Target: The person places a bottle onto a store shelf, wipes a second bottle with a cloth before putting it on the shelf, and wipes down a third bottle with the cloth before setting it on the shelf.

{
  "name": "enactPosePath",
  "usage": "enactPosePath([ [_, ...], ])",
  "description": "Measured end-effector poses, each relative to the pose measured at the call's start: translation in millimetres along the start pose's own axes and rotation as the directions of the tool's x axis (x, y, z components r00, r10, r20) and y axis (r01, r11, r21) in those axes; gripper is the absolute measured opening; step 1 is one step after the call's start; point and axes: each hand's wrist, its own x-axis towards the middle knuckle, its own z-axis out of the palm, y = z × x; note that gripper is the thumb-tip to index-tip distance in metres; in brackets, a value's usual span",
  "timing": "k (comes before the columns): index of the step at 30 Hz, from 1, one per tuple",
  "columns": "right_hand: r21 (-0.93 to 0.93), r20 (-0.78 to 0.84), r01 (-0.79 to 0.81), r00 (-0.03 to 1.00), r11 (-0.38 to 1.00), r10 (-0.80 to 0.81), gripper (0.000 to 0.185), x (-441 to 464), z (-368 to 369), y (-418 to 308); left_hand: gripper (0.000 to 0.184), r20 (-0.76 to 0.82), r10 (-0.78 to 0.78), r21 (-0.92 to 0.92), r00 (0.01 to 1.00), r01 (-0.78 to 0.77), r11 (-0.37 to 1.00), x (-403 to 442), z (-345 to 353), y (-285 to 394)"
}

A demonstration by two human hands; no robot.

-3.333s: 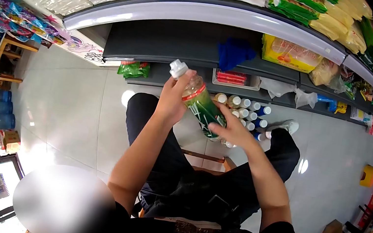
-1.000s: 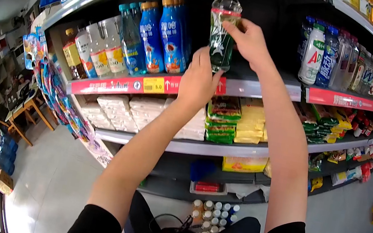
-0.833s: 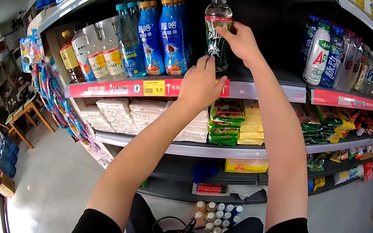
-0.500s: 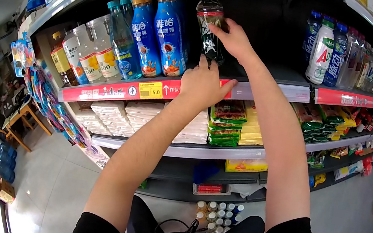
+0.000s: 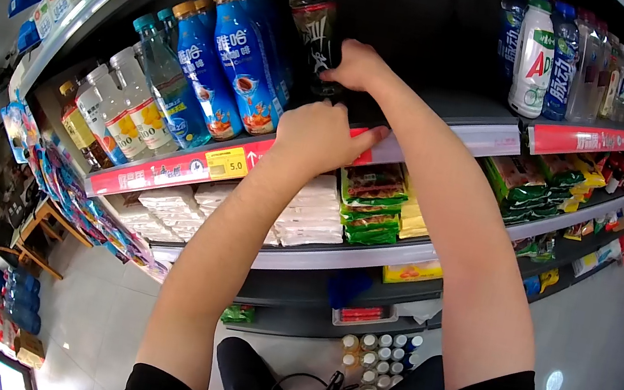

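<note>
A clear plastic bottle with a dark label and clear cap (image 5: 313,24) stands slightly tilted on the upper shelf, right of the blue coffee bottles (image 5: 243,66). My right hand (image 5: 361,68) is closed on its right side low down, thumb across the label; its other fingers are partly hidden. Just below, my left hand (image 5: 318,133) is at the bottle's base, its thumb stretched out along the shelf's front edge. The fingertips of this hand are mostly hidden from me.
Blue-green bottles (image 5: 169,82) and clear drink bottles (image 5: 127,108) line the shelf's left end. A white bottle with a green cap (image 5: 533,63) stands farther right. Packaged goods (image 5: 369,201) fill the shelf below. Several white-capped bottles (image 5: 383,358) are on the floor between my knees.
The bottle and both hands sit further left in view, as do the neighbouring bottles. My right hand has slid lower on the bottle. My left fingers look more bent.
</note>
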Motion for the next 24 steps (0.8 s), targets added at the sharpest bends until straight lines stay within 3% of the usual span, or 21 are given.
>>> enactPosePath([
  [9,-0.002,0.11,-0.125,0.986,0.992,0.124,0.049,28,8,-12,0.072,-0.063,0.047,-0.012,0.997,-0.048,0.999,6,13,-3],
  [16,-0.003,0.071,-0.106,0.992,0.994,0.106,0.053,28,15,-12,0.062,-0.175,0.077,-0.045,0.982,-0.086,0.995,5,20,-7],
  [19,-0.024,0.05,-0.07,0.996,0.997,0.071,0.055,27,15,-14,0.071,-0.067,0.049,-0.042,0.997,-0.052,0.998,4,13,-5],
  [24,0.033,0.053,-0.035,0.998,0.999,0.033,0.062,27,18,-12,0.069,-0.06,0.058,-0.049,0.996,-0.061,0.997,5,16,-8],
])
